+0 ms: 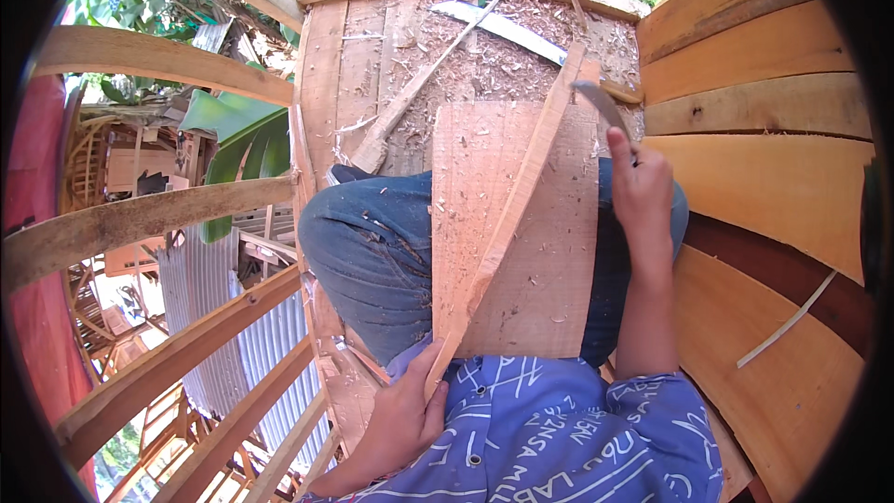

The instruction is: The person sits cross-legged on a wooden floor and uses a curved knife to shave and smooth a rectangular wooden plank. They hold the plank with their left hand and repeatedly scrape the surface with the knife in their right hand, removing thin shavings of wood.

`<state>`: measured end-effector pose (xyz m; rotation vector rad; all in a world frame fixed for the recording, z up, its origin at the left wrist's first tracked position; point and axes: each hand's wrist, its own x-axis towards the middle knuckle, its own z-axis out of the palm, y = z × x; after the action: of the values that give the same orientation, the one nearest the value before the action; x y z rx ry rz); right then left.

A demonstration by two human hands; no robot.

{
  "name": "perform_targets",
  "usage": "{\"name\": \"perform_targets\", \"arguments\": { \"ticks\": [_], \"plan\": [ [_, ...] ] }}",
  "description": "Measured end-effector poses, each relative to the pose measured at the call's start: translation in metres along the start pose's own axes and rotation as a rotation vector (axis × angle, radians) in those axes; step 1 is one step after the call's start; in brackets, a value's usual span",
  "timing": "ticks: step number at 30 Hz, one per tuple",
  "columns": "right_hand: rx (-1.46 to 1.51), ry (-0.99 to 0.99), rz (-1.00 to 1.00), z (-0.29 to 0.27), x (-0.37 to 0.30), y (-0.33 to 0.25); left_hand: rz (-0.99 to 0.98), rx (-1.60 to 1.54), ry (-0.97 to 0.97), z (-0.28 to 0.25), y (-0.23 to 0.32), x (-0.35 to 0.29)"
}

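A wooden strip [523,200] slants across a wide board [549,289] that rests on my crossed legs. My left hand [410,414] is closed around the strip's near end, close to my body. In my right hand [643,186] is a curved knife, gripped with the thumb forward. The knife's dark curved blade [603,104] points away from me, beside the far part of the strip. The knife's handle is mostly hidden in my fist.
Wood shavings cover the plank floor [321,84] ahead. A long pale blade [507,30] and a thin wooden stick [410,93] lie there. Slatted rails [158,214] stand on the left, with metal roofing [200,307] below. A plank wall [754,112] closes the right.
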<state>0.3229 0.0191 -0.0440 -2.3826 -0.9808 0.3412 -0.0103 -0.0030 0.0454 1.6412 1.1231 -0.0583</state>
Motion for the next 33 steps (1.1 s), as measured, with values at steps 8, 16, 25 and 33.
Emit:
{"name": "perform_targets", "arguments": {
  "ticks": [8,16,25,33],
  "plan": [
    [0.025,-0.182,-0.401,-0.009,-0.045,-0.021,0.087,0.042,0.023,0.002,-0.004,0.008],
    [-0.145,-0.094,-0.345,-0.002,0.007,-0.017,0.044,0.074,0.027,-0.003,0.003,0.007],
    [0.103,-0.028,0.068,-0.022,0.051,0.021,0.075,0.034,-0.012,-0.003,-0.001,0.009],
    [0.041,-0.085,-0.157,0.003,0.023,-0.015,0.051,0.087,-0.015,-0.005,0.002,0.009]
  ]
}}
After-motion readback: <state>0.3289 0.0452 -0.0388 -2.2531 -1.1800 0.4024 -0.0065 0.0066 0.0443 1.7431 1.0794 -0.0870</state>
